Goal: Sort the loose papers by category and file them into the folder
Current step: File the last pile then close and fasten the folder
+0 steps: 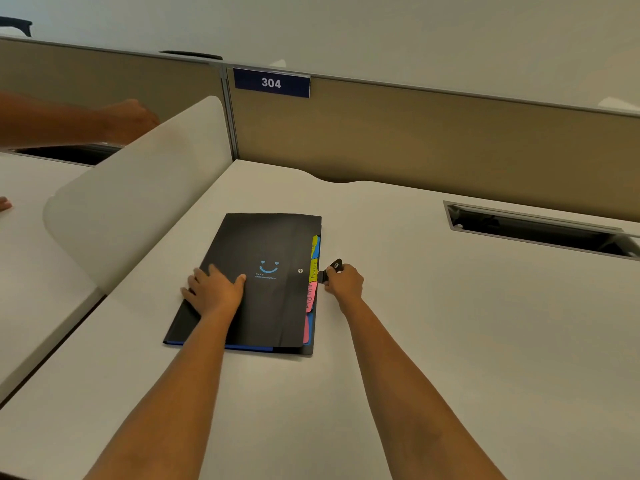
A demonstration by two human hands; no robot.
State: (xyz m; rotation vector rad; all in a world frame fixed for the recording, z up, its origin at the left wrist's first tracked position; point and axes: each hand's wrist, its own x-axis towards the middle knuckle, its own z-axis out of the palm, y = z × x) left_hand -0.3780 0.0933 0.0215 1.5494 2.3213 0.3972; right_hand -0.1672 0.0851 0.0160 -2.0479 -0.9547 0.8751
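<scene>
Fingers (330,271) of the right hand (344,282) pinched the strap tab (335,266) beside the black folder (263,282) on the desk (433,323), left hand (214,289) spread flat on the cover, sensibly bracing it while the flap came free.

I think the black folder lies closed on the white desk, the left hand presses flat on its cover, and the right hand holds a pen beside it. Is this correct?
Not quite. In the head view the right hand holds no pen: it pinches the folder's black snap strap at the tabbed edge. The rest stands: the black folder lies closed on the white desk, and the left hand presses flat on its cover.
</scene>
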